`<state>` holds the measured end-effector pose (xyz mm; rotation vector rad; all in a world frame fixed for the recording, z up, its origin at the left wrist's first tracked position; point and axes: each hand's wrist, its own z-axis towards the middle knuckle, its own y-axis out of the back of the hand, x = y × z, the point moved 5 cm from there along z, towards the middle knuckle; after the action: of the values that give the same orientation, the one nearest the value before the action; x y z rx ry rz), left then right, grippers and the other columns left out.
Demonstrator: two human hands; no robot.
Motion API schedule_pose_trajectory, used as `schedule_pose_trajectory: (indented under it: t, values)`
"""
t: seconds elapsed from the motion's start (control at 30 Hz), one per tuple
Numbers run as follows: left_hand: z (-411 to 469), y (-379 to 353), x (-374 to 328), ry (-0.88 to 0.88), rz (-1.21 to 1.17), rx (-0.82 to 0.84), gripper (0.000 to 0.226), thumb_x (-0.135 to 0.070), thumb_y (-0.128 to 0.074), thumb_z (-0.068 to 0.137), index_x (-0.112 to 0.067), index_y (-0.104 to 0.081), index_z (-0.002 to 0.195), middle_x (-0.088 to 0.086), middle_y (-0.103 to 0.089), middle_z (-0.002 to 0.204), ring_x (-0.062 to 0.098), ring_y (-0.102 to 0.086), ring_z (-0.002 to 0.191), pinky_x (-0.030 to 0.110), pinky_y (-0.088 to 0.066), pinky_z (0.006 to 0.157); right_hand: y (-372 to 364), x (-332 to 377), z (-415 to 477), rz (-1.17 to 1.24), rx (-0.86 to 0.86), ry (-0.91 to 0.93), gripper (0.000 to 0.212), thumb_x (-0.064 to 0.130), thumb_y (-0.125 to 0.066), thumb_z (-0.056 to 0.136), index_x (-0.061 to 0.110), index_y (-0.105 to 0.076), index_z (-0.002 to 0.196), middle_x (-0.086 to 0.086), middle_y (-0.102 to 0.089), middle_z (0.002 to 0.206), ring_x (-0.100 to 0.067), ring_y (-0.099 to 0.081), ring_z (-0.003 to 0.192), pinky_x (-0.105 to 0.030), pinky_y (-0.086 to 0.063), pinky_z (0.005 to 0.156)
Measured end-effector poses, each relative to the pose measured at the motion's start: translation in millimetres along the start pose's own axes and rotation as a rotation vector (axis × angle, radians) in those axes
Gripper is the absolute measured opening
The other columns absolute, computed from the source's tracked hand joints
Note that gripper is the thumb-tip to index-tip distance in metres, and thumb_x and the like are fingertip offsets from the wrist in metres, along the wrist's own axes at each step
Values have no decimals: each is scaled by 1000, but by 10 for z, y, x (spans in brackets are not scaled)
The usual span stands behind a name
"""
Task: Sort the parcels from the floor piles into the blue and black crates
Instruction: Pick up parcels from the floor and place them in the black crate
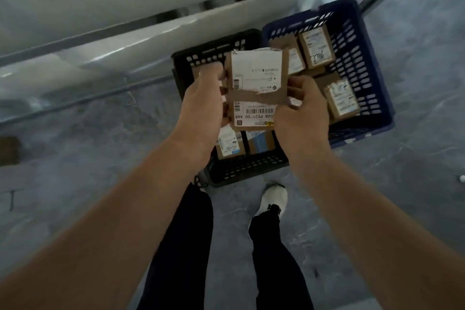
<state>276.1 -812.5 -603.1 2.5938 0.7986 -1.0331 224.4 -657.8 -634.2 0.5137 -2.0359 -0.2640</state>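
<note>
A brown cardboard parcel (256,88) with white shipping labels is held up in front of me, above the black crate. My left hand (203,106) grips its left edge and my right hand (302,108) grips its lower right corner. The black crate (249,171) stands on the floor under the parcel, with labelled boxes (230,145) visible in its near end. The blue crate (362,63) sits touching it on the right and holds several labelled brown boxes (315,46).
Grey concrete floor all around. White shelving boards with a metal rail (100,33) run across the top, just behind the crates. A brown object (10,150) lies at the far left. My legs and a white shoe (274,197) are just before the black crate.
</note>
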Motion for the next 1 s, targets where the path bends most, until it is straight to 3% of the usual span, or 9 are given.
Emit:
schedule_pose_trajectory:
  t: [0.17, 0.27, 0.53, 0.57, 0.67, 0.77, 0.83, 0.9, 1.0]
  values:
    - [657, 250, 909, 123, 38, 6, 40, -40, -35, 106, -23, -71, 99, -14, -75, 70, 5, -73, 69, 20, -59, 61, -541, -971, 331, -25, 33, -89, 40, 4, -66, 98, 32, -67, 127, 15, -72, 114, -7, -73, 106, -37, -67, 85]
    - [950, 370, 1415, 193, 68, 4, 41, -41, -35, 106, -28, -71, 92, -15, -76, 72, 5, -74, 72, 19, -58, 60, -809, -1469, 461, -78, 98, -126, 42, 9, -69, 99, 33, -67, 134, 5, -69, 125, -7, -71, 105, -28, -66, 78]
    - [1519, 440, 2393, 323, 69, -2, 33, -35, -37, 108, -27, -62, 89, -23, -68, 55, -6, -67, 54, 13, -52, 49, -1355, -2518, 745, -115, 223, -278, 45, 4, -65, 99, 36, -68, 130, 7, -73, 114, -9, -75, 103, -33, -67, 87]
    - [1583, 437, 2479, 347, 74, 0, 33, -37, -36, 108, -29, -61, 88, -24, -66, 53, -4, -67, 55, 15, -55, 53, -1400, -2611, 781, -107, 231, -303, 44, 1, -63, 99, 38, -68, 124, 9, -74, 111, -10, -75, 104, -35, -66, 89]
    - [1796, 444, 2735, 423, 76, -31, 32, -47, -36, 107, -38, -57, 84, -28, -60, 49, 1, -60, 72, 33, -53, 91, -1537, -2845, 883, -100, 256, -341, 43, 0, -60, 99, 27, -73, 129, 6, -78, 114, -13, -76, 107, -38, -65, 94]
    - [1959, 405, 2895, 460, 50, -31, 32, -50, -35, 105, -39, -57, 85, -29, -60, 47, 2, -55, 81, 44, -44, 104, -1612, -2990, 968, -93, 251, -328, 40, -1, -57, 99, 19, -71, 130, 6, -78, 112, -12, -76, 105, -34, -63, 93]
    - [2022, 389, 2975, 469, 25, -24, 32, -48, -35, 105, -38, -59, 87, -30, -61, 48, 4, -57, 84, 43, -43, 103, -1663, -3057, 999, -114, 257, -338, 44, -2, -54, 99, 17, -68, 135, 9, -76, 110, -8, -74, 103, -30, -63, 91]
    - [2064, 391, 3036, 453, 12, -11, 33, -47, -34, 106, -37, -60, 88, -30, -63, 52, 3, -62, 80, 37, -45, 92, -1738, -3102, 996, -138, 284, -350, 49, 3, -55, 95, 18, -65, 140, 8, -76, 114, -10, -74, 107, -38, -63, 98]
    - [2128, 418, 3101, 403, 16, 28, 35, -44, -32, 107, -36, -63, 91, -27, -68, 58, -6, -68, 59, 27, -51, 73, -1813, -3141, 979, -130, 306, -351, 62, 15, -55, 86, 21, -59, 147, 6, -75, 124, -14, -72, 116, -45, -60, 104]
